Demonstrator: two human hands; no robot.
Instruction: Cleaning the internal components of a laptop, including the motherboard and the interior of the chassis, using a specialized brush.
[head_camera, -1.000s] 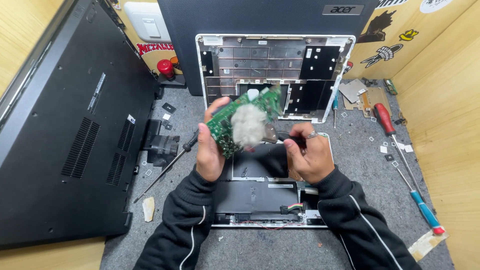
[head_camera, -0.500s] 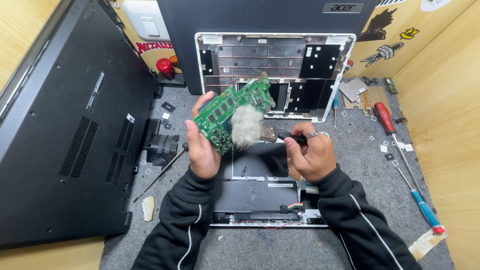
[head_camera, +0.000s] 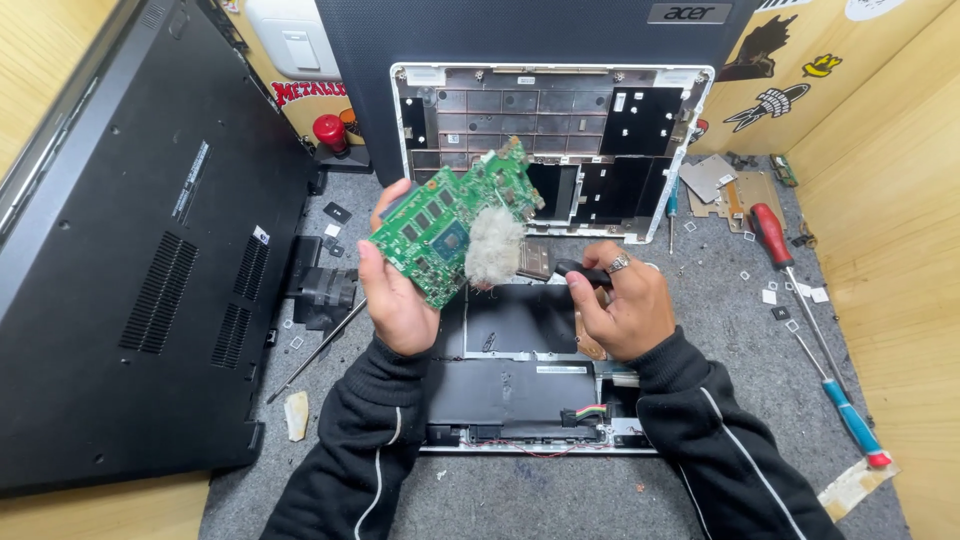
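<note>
Two hands over an opened laptop chassis (head_camera: 520, 390), grey felt surface (head_camera: 700, 470) underneath.

Far left: black laptop bottom cover (head_camera: 140, 250) leaning tilted, vents facing up. Just right of it, a small black part (head_camera: 322, 290) and a thin black-shafted tool (head_camera: 315, 350) lying on the surface, plus a pale scrap (head_camera: 297, 415) near the cover's lower corner. Red knob-like item (head_camera: 328, 132) further back by the wall.

Left hand (head_camera: 395, 300) grips a green circuit board (head_camera: 445, 220) by its lower-left edge, thumb on the front face, board tilted and raised above the chassis. Chips and the central processor die visible on it.

Centre: a brush (head_camera: 510, 250) with pale grey bristles touches the board's right side. Right hand (head_camera: 620, 310) is closed around the brush's black handle, ring on one finger.

Below the hands: chassis with black battery area and a coloured cable connector near its front edge. Behind: the keyboard-side frame, white-edged, open compartments showing.

Right: metal shield plates (head_camera: 725, 185) near the back, small blue-handled screwdriver (head_camera: 672, 215) beside the frame, red-handled screwdriver (head_camera: 775, 240), then a blue and red-handled one (head_camera: 850, 420) further forward. Small loose bits scattered between them. Wood wall panels on both sides.
</note>
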